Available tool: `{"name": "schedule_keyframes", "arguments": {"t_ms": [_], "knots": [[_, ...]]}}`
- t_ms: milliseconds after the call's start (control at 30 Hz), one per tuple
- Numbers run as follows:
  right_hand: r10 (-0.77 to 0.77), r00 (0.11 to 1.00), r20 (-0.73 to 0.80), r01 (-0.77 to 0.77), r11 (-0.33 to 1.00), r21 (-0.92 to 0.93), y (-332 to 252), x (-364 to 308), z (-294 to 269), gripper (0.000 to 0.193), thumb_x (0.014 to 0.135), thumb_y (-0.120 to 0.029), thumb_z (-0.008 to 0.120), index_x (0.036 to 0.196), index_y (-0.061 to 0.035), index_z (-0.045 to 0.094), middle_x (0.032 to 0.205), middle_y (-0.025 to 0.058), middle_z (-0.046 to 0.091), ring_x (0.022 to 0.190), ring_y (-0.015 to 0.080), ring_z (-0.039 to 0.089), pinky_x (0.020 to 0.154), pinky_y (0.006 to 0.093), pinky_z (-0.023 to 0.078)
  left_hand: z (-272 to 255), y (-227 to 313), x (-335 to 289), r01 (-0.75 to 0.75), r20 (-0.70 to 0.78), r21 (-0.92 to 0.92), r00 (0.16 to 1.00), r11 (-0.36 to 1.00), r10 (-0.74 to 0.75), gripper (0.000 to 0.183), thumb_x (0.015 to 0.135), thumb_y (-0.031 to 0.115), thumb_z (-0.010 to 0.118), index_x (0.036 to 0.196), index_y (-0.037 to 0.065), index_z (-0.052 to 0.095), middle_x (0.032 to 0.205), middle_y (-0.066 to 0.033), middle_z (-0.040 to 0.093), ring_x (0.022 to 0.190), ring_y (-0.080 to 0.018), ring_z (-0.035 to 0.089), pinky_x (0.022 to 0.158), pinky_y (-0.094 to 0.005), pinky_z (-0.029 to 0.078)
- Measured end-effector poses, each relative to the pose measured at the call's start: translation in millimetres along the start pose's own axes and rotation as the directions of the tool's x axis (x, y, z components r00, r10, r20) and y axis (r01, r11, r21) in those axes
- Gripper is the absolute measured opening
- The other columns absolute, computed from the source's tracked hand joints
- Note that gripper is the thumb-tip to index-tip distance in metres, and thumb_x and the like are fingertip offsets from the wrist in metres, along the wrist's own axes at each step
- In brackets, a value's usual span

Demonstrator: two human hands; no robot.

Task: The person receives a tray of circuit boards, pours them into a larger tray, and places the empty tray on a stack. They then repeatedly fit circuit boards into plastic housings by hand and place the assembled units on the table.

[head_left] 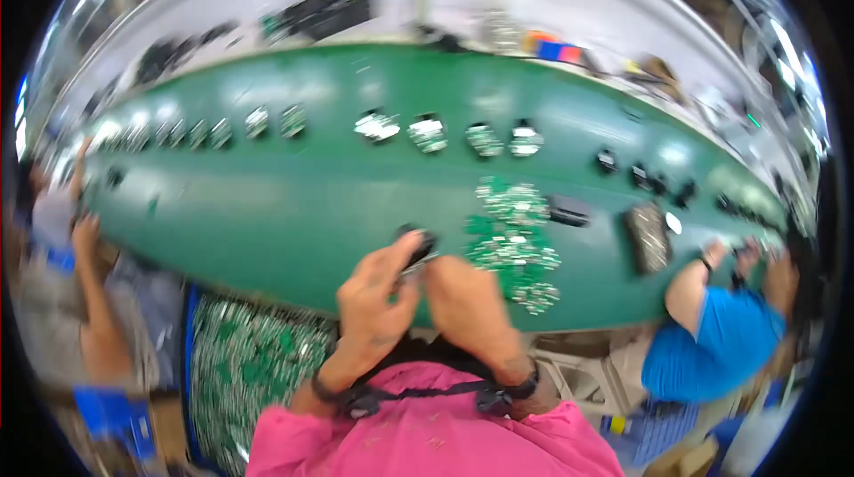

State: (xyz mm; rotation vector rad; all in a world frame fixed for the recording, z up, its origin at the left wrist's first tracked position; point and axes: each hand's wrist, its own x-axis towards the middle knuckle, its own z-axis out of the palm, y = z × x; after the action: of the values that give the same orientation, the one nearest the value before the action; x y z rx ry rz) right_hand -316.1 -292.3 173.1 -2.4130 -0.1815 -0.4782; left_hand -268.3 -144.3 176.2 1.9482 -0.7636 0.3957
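Note:
My left hand (378, 295) is closed on a small black plastic part (414, 246), pinched between thumb and fingers above the green table. Against it, on the right side, is my right hand (467, 295), with its fingers curled in. Motion blur and the hand itself hide what those fingers hold, if anything. Just right of my hands lies a loose heap of green circuit boards (514, 250). A black rectangular piece (567, 210) rests at the heap's right edge.
Rows of small board assemblies (427, 133) line the green table's (285, 192) far side. A tray of boards (189, 344) stands at lower left. A brownish block (648, 237) lies right. Co-workers' hands (86, 232) are at left; a blue-sleeved person (721, 339) works at right.

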Motion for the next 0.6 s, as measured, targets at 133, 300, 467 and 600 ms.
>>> {"name": "schedule_keyframes", "arguments": {"t_ms": [133, 300, 467, 600], "knots": [[0.057, 0.997, 0.051, -0.063, 0.987, 0.145, -6.9, 0.9, 15.1, 0.007, 0.085, -0.005, 0.056, 0.09, -0.0008, 0.058, 0.088, 0.0203, 0.065, 0.081, 0.043, 0.065, 0.07, 0.0509, 0.052, 1.5, -24.5, -19.2, 0.186, 0.013, -0.219, 0.982, 0.958, -0.188, 0.047, 0.09, -0.004, 0.061, 0.137, -0.003, 0.055, 0.116, -0.0144, 0.069, 0.098, -0.016, 0.066, 0.086, -0.03, 0.056], [0.126, 0.989, -0.081, -0.102, 0.961, 0.255, 8.7, -18.8, 45.0, 0.008, 0.088, -0.008, 0.057, 0.089, -0.0006, 0.058, 0.084, 0.0197, 0.066, 0.081, 0.0434, 0.065, 0.07, 0.0515, 0.051, 13.1, -43.5, -29.8, 0.301, 0.157, -0.417, 0.953, 0.857, -0.259, 0.05, 0.091, -0.003, 0.059, 0.14, -0.002, 0.05, 0.106, -0.0142, 0.069, 0.088, -0.0161, 0.068, 0.073, -0.0269, 0.058], [0.306, 0.913, -0.271, -0.247, 0.941, 0.231, -4.7, -45.7, 32.4, 0.027, 0.094, -0.026, 0.061, 0.091, 0.0004, 0.059, 0.08, 0.0213, 0.065, 0.078, 0.0429, 0.064, 0.067, 0.0503, 0.049, 9.3, -36.5, -34.8, 0.468, 0.318, -0.592, 0.884, 0.656, -0.343, 0.054, 0.087, -0.007, 0.057, 0.14, -0.001, 0.048, 0.109, -0.0172, 0.067, 0.087, -0.021, 0.07, 0.07, -0.0287, 0.06], [0.354, 0.921, -0.164, -0.304, 0.914, 0.269, -1.1, -70.8, 28.6, 0.033, 0.095, -0.032, 0.063, 0.087, 0.0002, 0.059, 0.076, 0.0211, 0.064, 0.074, 0.0407, 0.063, 0.065, 0.0497, 0.047, 13.4, -27.6, -45.3, 0.515, 0.418, -0.634, 0.856, 0.577, -0.305, 0.059, 0.085, -0.005, 0.058, 0.142, 0.004, 0.045, 0.106, -0.0147, 0.067, 0.076, -0.0203, 0.07, 0.058, -0.026, 0.06]]}}
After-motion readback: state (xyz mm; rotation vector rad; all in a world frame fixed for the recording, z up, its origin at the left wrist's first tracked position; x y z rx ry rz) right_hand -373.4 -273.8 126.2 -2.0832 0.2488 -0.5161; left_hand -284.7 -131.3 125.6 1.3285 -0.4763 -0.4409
